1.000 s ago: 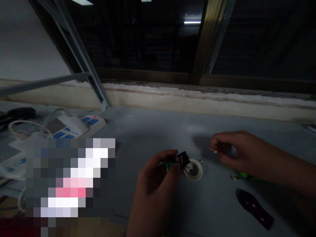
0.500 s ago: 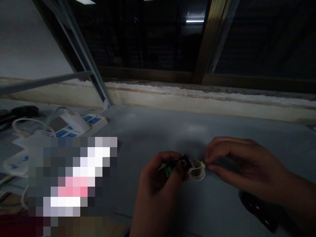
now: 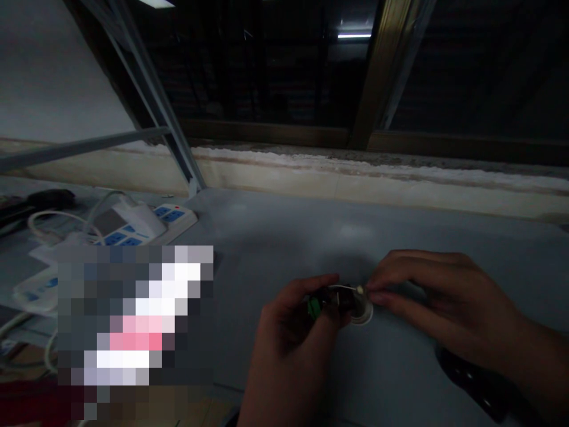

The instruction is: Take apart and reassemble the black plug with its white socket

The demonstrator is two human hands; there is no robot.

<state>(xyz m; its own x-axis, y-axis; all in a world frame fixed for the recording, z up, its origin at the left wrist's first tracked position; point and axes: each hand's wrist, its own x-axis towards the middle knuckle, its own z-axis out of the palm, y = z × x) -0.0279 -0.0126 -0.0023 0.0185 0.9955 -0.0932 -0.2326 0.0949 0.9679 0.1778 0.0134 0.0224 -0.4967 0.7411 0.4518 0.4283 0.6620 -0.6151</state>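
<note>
My left hand [image 3: 296, 338] is closed around a small dark electronic part [image 3: 344, 298] with a green block [image 3: 313, 307] on its near side. A coil of thin white cable [image 3: 365, 313] hangs at the part's right end, partly behind it. With thumb and forefinger pinched, my right hand [image 3: 427, 302] grips the end of a thin white wire, by a small pale connector [image 3: 360, 290]. The wire arcs from there over the top of the dark part. What exactly the part is cannot be made out in the dim light.
A glossy black object [image 3: 473, 379] lies on the grey table [image 3: 267, 237] beneath my right wrist. To the left are a white power strip [image 3: 180, 218] with blue sockets, plugged-in adapters and cables. A pixelated patch covers the lower left. A metal frame post [image 3: 169, 118] rises before the window.
The dark part has turned in my left hand and shifted slightly right. My right hand's pinch has risen a little, and the wire now passes over the part's top instead of across the coil.
</note>
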